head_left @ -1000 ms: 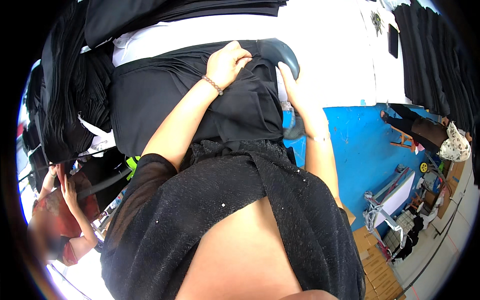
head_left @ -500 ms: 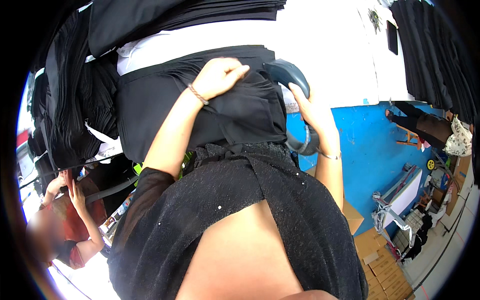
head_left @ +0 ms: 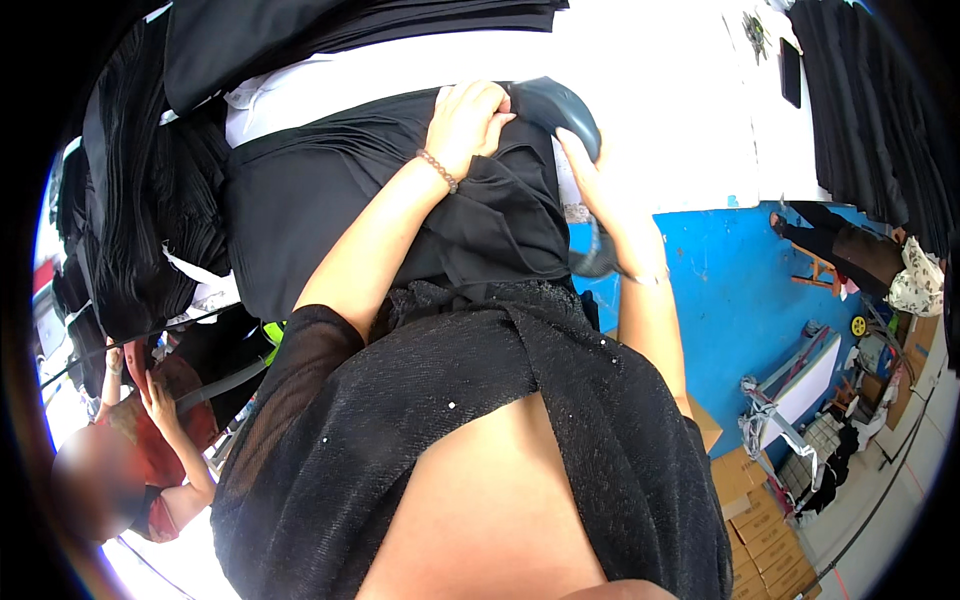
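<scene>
At the left end of the bench [head_left: 690, 120], a tall heap of black cloth [head_left: 140, 230] hangs over the edge, and below it another person [head_left: 182, 400] sits or stands with raised hands. A further black pile [head_left: 370, 30] lies along the far edge. In the middle, toward the near edge, a stack of black pieces [head_left: 300, 215] is neatly layered at its left but rumpled at its right. The left hand [head_left: 468, 122] lies on its far right corner, fingers curled; whether it pinches a layer I cannot tell. Just beside, the right hand [head_left: 607, 195] grips a dark handheld tool [head_left: 562, 108], its tip at that corner. The work seems under way there; how many layers are finished or left does not show, since the left hand covers part of them. Farther right, a phone [head_left: 790, 72] lies near hanging black cloth [head_left: 870, 140], well apart from the tool.
</scene>
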Demonstrator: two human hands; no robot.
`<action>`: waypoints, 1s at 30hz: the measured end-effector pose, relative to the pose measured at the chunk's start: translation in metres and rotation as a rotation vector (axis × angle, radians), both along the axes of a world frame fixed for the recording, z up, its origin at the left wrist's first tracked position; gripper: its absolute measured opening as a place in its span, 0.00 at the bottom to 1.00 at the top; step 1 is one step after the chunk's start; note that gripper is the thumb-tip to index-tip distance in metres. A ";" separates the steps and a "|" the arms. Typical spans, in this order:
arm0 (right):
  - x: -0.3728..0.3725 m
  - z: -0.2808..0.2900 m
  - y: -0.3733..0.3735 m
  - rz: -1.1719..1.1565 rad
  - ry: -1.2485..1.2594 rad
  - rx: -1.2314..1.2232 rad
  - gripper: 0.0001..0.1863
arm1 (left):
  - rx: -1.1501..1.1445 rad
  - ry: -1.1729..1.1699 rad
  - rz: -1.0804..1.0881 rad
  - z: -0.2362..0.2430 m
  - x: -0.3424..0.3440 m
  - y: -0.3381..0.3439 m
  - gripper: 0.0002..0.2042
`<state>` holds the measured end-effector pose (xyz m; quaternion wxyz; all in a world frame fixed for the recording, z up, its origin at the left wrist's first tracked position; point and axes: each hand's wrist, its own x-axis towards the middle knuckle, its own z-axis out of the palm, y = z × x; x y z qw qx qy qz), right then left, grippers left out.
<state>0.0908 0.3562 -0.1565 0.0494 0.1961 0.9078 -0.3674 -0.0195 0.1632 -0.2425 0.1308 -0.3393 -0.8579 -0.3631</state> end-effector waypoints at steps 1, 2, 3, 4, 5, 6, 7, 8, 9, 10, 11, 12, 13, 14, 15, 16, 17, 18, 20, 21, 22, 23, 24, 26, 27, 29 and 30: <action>-0.006 -0.001 -0.003 -0.007 0.068 0.057 0.33 | 0.006 -0.004 -0.016 0.002 0.000 0.000 0.07; -0.004 -0.003 0.001 0.000 0.072 0.034 0.32 | 0.020 -0.022 -0.018 0.001 0.001 -0.002 0.07; 0.001 -0.002 0.005 0.007 0.076 0.029 0.32 | 0.015 -0.018 -0.010 0.001 0.001 -0.008 0.07; 0.011 0.002 0.012 0.042 0.009 -0.045 0.32 | -0.015 -0.070 -0.019 0.001 0.001 -0.013 0.08; 0.015 0.003 0.014 0.044 -0.025 -0.081 0.32 | -0.045 -0.122 -0.028 0.001 0.002 -0.017 0.08; 0.022 0.005 0.017 0.038 -0.062 -0.115 0.31 | 0.045 -0.109 -0.016 0.007 0.005 -0.013 0.10; 0.024 0.006 0.020 0.038 -0.096 -0.148 0.31 | 0.045 -0.117 -0.016 0.008 0.006 -0.010 0.10; 0.017 0.003 0.017 0.013 -0.077 -0.119 0.31 | -0.026 -0.187 0.047 0.008 0.005 -0.007 0.11; 0.008 0.003 0.014 -0.017 -0.052 -0.083 0.31 | -0.091 -0.252 0.105 0.012 0.003 -0.002 0.12; 0.000 0.009 0.010 -0.027 -0.010 -0.132 0.30 | -0.154 -0.317 0.081 0.017 0.002 -0.003 0.13; 0.004 0.007 0.014 -0.032 -0.012 -0.126 0.30 | -0.263 -0.429 0.098 0.023 0.003 -0.004 0.12; 0.004 0.003 0.014 -0.027 -0.016 -0.128 0.30 | -0.306 -0.437 0.122 0.023 0.003 -0.011 0.12; 0.005 0.000 0.016 -0.023 -0.021 -0.130 0.30 | -0.349 -0.446 0.147 0.022 0.005 -0.017 0.11; 0.014 0.004 0.022 0.006 -0.089 -0.161 0.30 | -0.331 -0.418 0.157 0.021 0.009 -0.020 0.10; 0.015 0.003 0.024 0.007 -0.093 -0.165 0.30 | -0.336 -0.422 0.159 0.018 0.011 -0.019 0.10; 0.015 0.001 0.026 0.013 -0.113 -0.174 0.30 | -0.299 -0.383 0.178 0.016 0.013 -0.017 0.10; 0.015 -0.002 0.027 0.018 -0.134 -0.183 0.30 | -0.262 -0.343 0.197 0.015 0.015 -0.016 0.10; 0.006 0.002 0.018 0.004 -0.059 -0.142 0.31 | -0.250 -0.350 0.208 0.018 0.016 -0.012 0.08; -0.009 -0.008 0.016 -0.022 -0.035 -0.171 0.30 | -0.146 -0.349 0.107 0.021 0.012 -0.010 0.07; -0.014 -0.011 0.016 -0.033 -0.008 -0.206 0.30 | -0.047 -0.346 0.022 0.022 0.008 -0.014 0.07; -0.013 -0.008 0.015 -0.008 0.007 -0.165 0.30 | 0.091 -0.549 -0.203 0.022 0.001 -0.027 0.07; -0.006 -0.003 0.017 -0.003 0.012 -0.167 0.30 | 0.137 -1.009 -0.381 0.026 -0.005 -0.044 0.12; 0.004 0.001 0.020 0.033 -0.023 -0.202 0.29 | 0.111 -1.178 -0.429 0.037 -0.011 -0.064 0.14; 0.012 0.010 0.030 0.005 -0.217 -0.273 0.28 | 0.031 -1.250 -0.320 0.056 -0.013 -0.060 0.17; 0.010 0.010 0.027 0.003 -0.220 -0.271 0.28 | 0.000 -1.033 -0.222 0.048 -0.015 -0.048 0.14; -0.005 0.009 0.016 -0.008 -0.061 -0.160 0.27 | -0.056 -0.162 0.092 0.015 -0.012 -0.016 0.11; -0.012 0.002 0.010 -0.020 0.001 -0.054 0.27 | -0.087 -0.030 0.059 0.011 -0.015 -0.007 0.11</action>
